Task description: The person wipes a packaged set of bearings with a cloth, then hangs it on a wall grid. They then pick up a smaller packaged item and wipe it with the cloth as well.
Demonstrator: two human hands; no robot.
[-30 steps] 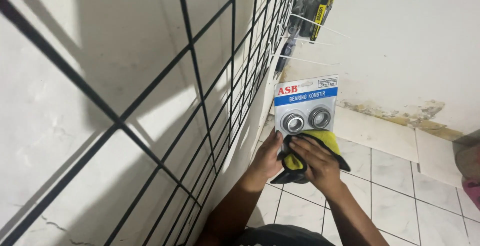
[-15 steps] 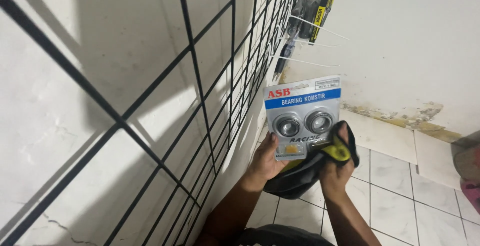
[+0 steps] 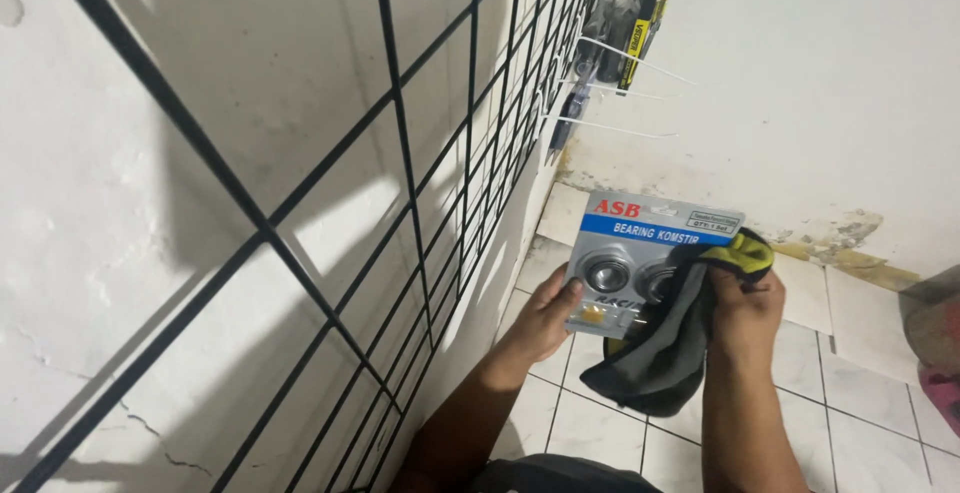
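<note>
- A blister card (image 3: 640, 253) of two round metal bearings, grey with a blue and white band across its top, is held upright in front of the person, above the tiled floor and just right of the wire grid.
- The left hand (image 3: 545, 318) grips the card's lower left corner, thumb pressed on the front face and the other fingers curled behind it.
- The right hand (image 3: 745, 313) is closed around a grey and black cloth with a yellow edge (image 3: 665, 353); the cloth lies against the right half of the card's face, covering part of one bearing, and its loose end hangs down below the card.
- Both forearms rise from the bottom edge of the view, near each other.
- To the left, a black wire grid panel (image 3: 400, 183) stands just off a white wall (image 3: 150, 153).
- Thin white hooks (image 3: 630, 63) stick out from the far end of the grid, and dark packets with yellow strips (image 3: 640, 3) hang there.
- Below lies a white tiled floor (image 3: 860, 423); the wall behind it is stained and flaking along its foot.
</note>
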